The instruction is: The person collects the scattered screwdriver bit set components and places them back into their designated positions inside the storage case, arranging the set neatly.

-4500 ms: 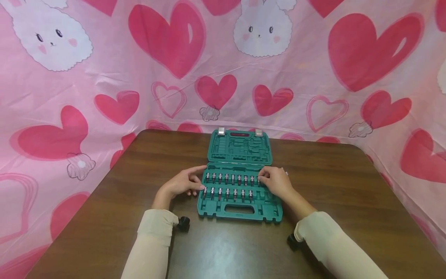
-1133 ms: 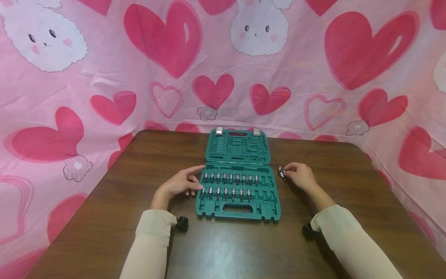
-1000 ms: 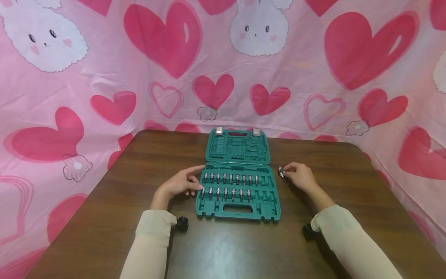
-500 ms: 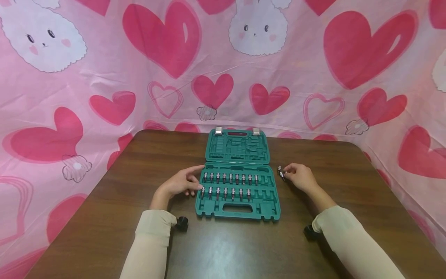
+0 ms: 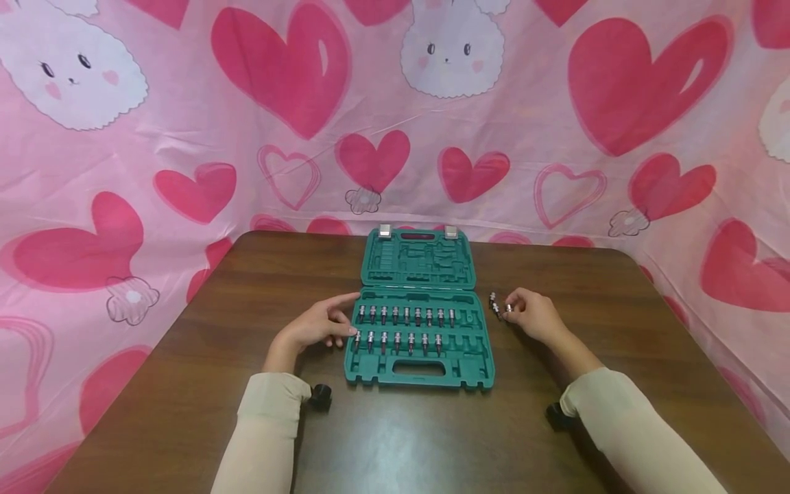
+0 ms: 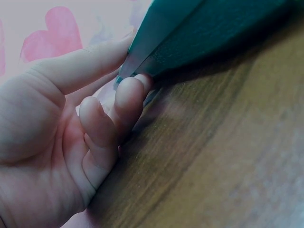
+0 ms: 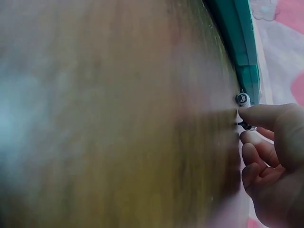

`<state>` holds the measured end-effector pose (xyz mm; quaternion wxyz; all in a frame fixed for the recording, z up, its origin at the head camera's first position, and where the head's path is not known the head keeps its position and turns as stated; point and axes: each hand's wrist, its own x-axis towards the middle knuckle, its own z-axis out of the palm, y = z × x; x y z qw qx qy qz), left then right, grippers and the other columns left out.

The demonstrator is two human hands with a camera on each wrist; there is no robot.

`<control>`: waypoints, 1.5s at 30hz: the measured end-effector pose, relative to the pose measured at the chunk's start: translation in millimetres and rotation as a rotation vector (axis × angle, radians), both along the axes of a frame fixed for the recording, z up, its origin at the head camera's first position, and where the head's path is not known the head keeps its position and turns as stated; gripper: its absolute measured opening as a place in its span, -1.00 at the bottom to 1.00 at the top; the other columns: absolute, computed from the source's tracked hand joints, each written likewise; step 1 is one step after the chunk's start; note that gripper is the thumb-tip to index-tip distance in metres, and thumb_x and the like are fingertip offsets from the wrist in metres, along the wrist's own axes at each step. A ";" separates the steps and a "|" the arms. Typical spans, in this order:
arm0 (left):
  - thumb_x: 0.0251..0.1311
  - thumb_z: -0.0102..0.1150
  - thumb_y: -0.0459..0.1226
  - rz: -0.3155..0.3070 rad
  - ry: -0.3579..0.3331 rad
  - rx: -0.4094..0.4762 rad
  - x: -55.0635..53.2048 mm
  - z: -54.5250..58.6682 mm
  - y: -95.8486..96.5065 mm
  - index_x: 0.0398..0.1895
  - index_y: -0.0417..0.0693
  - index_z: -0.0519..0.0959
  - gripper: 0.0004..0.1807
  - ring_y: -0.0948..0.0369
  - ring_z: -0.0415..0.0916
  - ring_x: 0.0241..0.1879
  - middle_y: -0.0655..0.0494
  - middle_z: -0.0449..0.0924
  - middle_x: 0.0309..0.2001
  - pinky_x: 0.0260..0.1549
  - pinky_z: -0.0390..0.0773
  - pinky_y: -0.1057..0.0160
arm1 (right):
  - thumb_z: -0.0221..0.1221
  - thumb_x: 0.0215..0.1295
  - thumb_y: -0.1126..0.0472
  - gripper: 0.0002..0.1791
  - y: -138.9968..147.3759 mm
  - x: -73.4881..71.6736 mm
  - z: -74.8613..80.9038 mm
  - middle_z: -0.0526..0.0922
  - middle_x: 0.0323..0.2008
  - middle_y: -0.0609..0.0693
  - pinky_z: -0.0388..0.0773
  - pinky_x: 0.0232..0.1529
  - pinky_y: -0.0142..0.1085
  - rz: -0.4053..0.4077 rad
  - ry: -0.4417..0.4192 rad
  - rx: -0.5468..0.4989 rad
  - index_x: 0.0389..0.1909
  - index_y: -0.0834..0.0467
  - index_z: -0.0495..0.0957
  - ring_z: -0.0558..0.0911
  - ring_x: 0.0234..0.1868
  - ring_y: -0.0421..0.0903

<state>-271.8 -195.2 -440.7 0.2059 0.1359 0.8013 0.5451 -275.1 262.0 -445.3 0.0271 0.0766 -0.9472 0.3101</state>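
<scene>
A green tool case (image 5: 420,368) lies opened flat on the table. Two rows of silver bit sockets (image 5: 395,341) with dark tips sit in its near half. My left hand (image 5: 315,324) holds the case's left side, thumb at the rim; the left wrist view shows its other fingers curled by the side wall (image 6: 190,52). Right of the case, my right hand (image 5: 535,315) pinches a small bit socket (image 5: 509,308) between thumb and fingers. Two loose bit sockets (image 5: 496,309) lie just left of those fingertips. In the right wrist view, the pinched one (image 7: 247,126) is partly hidden.
The case's lid (image 5: 420,257), with moulded recesses and two metal latches (image 5: 385,230), lies toward the back of the wooden table (image 5: 395,439). Slots at the right end of both rows hold no sockets. A pink heart-patterned cloth (image 5: 382,103) hangs behind.
My right hand has gone from the upper row's right end to the loose bit sockets and drawn one slightly rightward, apart from the others. The left hand stays at the case.
</scene>
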 end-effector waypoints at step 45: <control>0.16 0.36 -0.24 -0.001 0.016 -0.013 2.5 1.0 0.1 0.47 0.13 0.23 -0.20 0.07 0.54 -0.53 -0.07 0.64 -0.34 -0.51 0.54 0.19 | 0.40 0.12 0.27 -0.81 -75.0 30.9 11.9 0.60 -0.44 -0.02 0.50 -0.38 -0.25 0.036 0.055 -0.263 -0.29 0.14 0.59 0.50 -0.39 -0.02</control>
